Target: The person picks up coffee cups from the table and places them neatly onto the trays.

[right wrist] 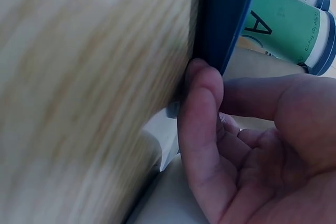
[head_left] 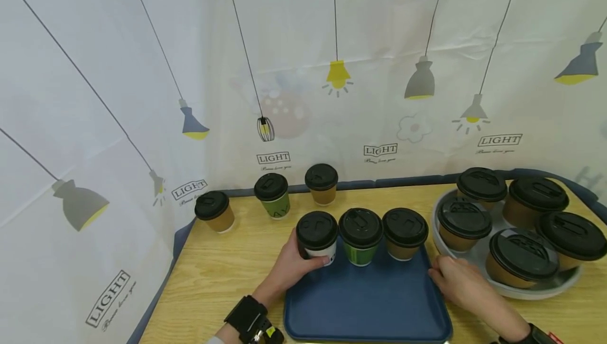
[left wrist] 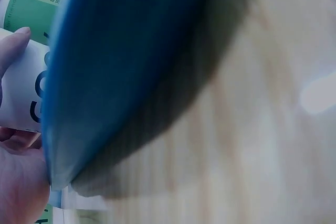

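Note:
My left hand [head_left: 290,265] grips a white paper cup [head_left: 321,253] with a black lid at the far left corner of a blue tray [head_left: 367,304]. The left wrist view shows my thumb along the side of this cup, beside the raised tray edge. Right of it on the tray stand a green lidded cup [head_left: 361,253] and a brown lidded cup [head_left: 404,233], in a row. My right hand [head_left: 459,276] pinches the tray's right edge. Up close in the right wrist view, the curled fingers [right wrist: 202,129] meet the tray rim [right wrist: 226,19].
A round grey basin [head_left: 536,294] holds several brown cups with black lids, to the right of the tray. Behind and left on the wooden table [head_left: 204,286] stand a brown cup [head_left: 220,223], a green cup [head_left: 276,206] and another brown cup [head_left: 323,194]. A lamp-printed cloth hangs behind.

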The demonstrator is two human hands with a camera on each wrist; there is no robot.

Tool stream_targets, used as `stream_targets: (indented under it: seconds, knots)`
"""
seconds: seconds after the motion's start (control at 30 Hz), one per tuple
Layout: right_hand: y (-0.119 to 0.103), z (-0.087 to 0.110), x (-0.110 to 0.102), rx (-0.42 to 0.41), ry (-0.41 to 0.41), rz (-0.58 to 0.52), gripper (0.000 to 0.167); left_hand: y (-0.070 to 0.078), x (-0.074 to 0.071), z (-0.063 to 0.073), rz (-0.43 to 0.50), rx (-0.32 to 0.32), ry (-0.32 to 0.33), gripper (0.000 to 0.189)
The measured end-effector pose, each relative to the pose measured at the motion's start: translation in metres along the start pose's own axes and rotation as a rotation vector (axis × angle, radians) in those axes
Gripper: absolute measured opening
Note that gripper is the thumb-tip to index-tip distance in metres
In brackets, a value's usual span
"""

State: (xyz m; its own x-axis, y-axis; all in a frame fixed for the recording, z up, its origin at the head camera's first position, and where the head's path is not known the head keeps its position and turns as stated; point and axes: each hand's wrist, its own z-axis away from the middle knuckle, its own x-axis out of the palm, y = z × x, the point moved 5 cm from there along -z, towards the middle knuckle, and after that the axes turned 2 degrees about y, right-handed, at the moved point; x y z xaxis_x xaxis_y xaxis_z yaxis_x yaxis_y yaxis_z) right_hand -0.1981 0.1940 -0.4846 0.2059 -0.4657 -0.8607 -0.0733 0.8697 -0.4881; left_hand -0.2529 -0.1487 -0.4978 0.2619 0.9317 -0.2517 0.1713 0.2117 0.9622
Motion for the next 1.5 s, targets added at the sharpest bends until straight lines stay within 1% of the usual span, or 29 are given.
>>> stream_targets:
  seconds: [0.07, 0.13, 0.2, 0.27, 0.3, 0.37, 0.47, 0.57, 0.63, 0.73, 0.87, 1.0, 1.07, 1.17, 1.27, 1.37, 1.5]
  knots:
    - [0.000, 0.000, -0.001, -0.011, 0.017, 0.013, 0.039, 0.001, 0.000, -0.001, 0.001, 0.004, -0.013, 0.085]
    - [0.000, 0.000, -0.001, -0.021, 0.030, 0.020, 0.039, 0.002, -0.001, 0.000, 0.019, 0.006, -0.042, 0.086]
    - [0.000, 0.000, -0.001, -0.028, 0.034, 0.025, 0.039, 0.003, -0.005, 0.003, 0.036, 0.005, -0.071, 0.088]
    - [0.000, 0.000, -0.001, -0.033, 0.036, 0.028, 0.038, 0.004, -0.012, 0.007, 0.067, 0.018, -0.099, 0.087]
    - [0.000, -0.001, -0.001, -0.034, 0.036, 0.028, 0.038, 0.004, -0.016, 0.009, 0.075, 0.022, -0.099, 0.085]
    - [0.000, -0.001, -0.001, -0.035, 0.034, 0.024, 0.038, 0.004, -0.026, 0.012, 0.079, 0.046, -0.078, 0.075]
    - [0.001, -0.001, 0.000, -0.032, 0.033, 0.017, 0.038, 0.006, -0.038, 0.009, 0.092, 0.093, -0.022, 0.060]
    - [0.003, 0.000, 0.000, -0.026, 0.035, 0.006, 0.039, 0.009, -0.044, -0.002, 0.100, 0.125, 0.030, 0.054]
    - [0.004, 0.000, 0.000, -0.025, 0.037, 0.002, 0.039, 0.010, -0.044, -0.013, 0.100, 0.124, 0.051, 0.053]
    - [0.005, 0.000, 0.001, -0.025, 0.042, -0.001, 0.039, 0.010, -0.042, -0.029, 0.078, 0.090, 0.077, 0.054]
    - [0.004, 0.000, 0.000, -0.029, 0.050, 0.006, 0.038, 0.008, -0.039, -0.051, 0.061, 0.033, 0.094, 0.059]
    - [0.003, 0.000, 0.000, -0.033, 0.052, 0.010, 0.037, 0.004, -0.037, -0.068, 0.029, -0.018, 0.112, 0.066]
    - [0.002, 0.000, 0.000, -0.027, 0.043, 0.007, 0.037, 0.001, -0.037, -0.074, 0.025, -0.050, 0.112, 0.070]
    - [0.001, 0.000, 0.001, -0.016, 0.037, 0.008, 0.036, -0.003, -0.034, -0.083, 0.031, -0.093, 0.089, 0.077]
    - [0.001, 0.000, 0.000, -0.013, 0.037, 0.011, 0.035, -0.006, -0.030, -0.092, 0.037, -0.123, 0.065, 0.083]
    - [0.002, 0.000, 0.001, -0.014, 0.035, 0.011, 0.035, -0.008, -0.028, -0.101, 0.020, -0.128, 0.064, 0.086]
    - [0.003, -0.001, 0.000, -0.011, 0.030, 0.009, 0.034, -0.009, -0.027, -0.113, -0.034, -0.103, 0.075, 0.087]
